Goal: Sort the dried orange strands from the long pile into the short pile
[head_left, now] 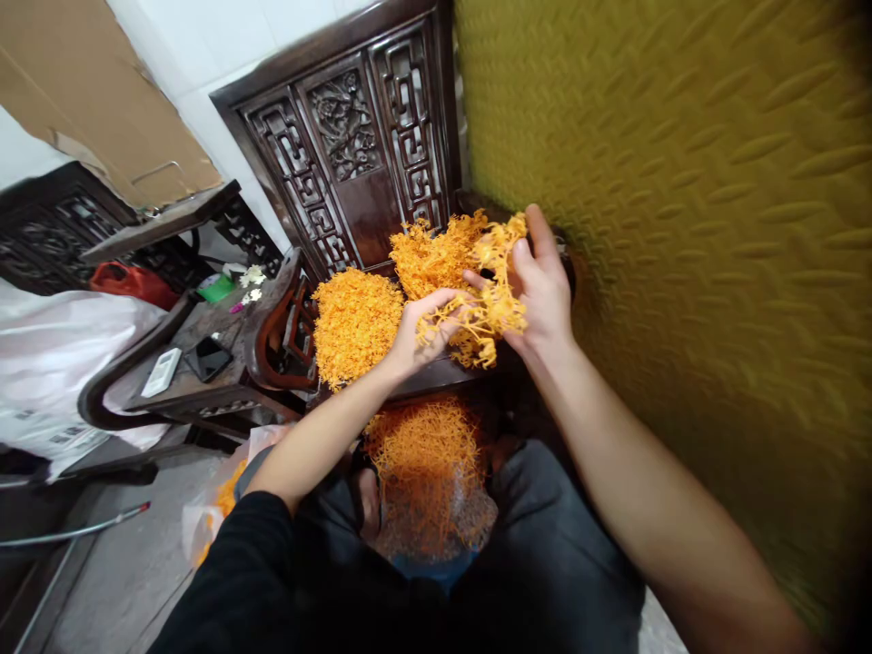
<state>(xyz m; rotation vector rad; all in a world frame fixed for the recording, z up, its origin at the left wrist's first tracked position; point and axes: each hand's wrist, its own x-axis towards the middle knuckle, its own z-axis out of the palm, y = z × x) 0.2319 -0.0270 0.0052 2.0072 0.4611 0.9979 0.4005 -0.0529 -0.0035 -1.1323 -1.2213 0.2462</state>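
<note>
Both hands grip one tangled clump of orange-yellow stringy fungus strands above the dark carved wooden chair. Left hand fingers curled shut into its near-left edge; right hand cups the right side, fingers half bent. Yellow embossed wall crowds the right; open room left. Orange strand piles on the seat and in the lap.

strands: thin, orange, stringy, matt, dry-looking
chair: dark carved wood, slight gloss
wall panel: yellow, embossed, soft sheen
cardboard: brown, matt
bag: white plastic, crinkled
trousers: dark cloth, matt
</note>
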